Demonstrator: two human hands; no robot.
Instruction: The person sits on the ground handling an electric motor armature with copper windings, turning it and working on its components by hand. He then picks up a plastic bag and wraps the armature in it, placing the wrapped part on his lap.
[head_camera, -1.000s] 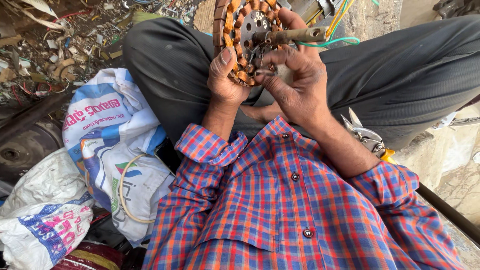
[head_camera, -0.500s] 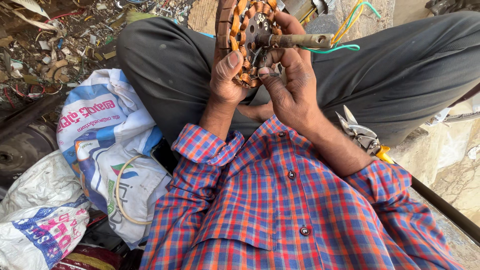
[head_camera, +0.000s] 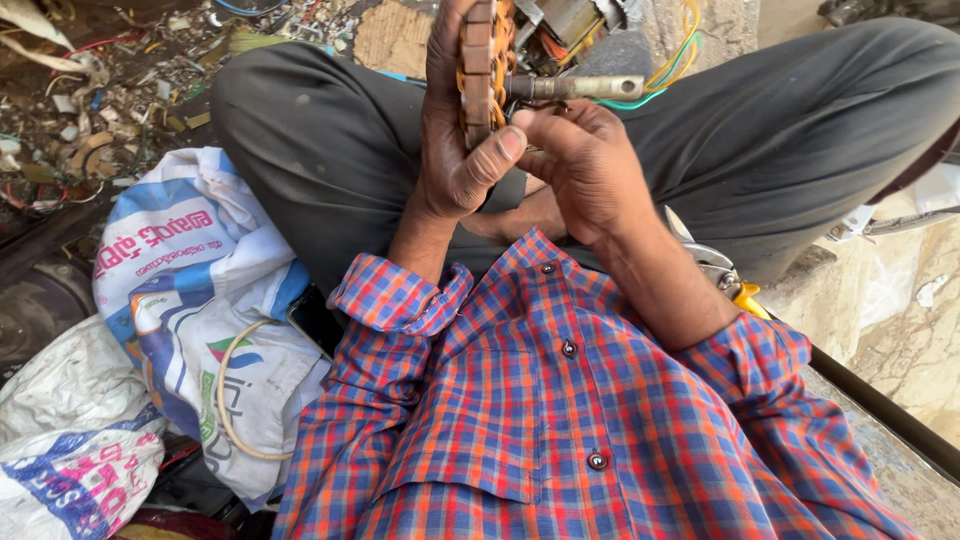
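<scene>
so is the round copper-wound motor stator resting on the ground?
No, the left hand holds the round copper-wound motor stator up above the lap.

The motor stator (head_camera: 478, 70) is a round ring of rusty brown laminated steel with orange-copper windings packed around its inside. It is held up on edge, turned nearly side-on to the camera, above the lap and between the two knees. A dull grey metal shaft (head_camera: 575, 87) sticks out level from its middle toward the right. Yellow and green wires (head_camera: 672, 72) loop away from behind the shaft's far end.
</scene>
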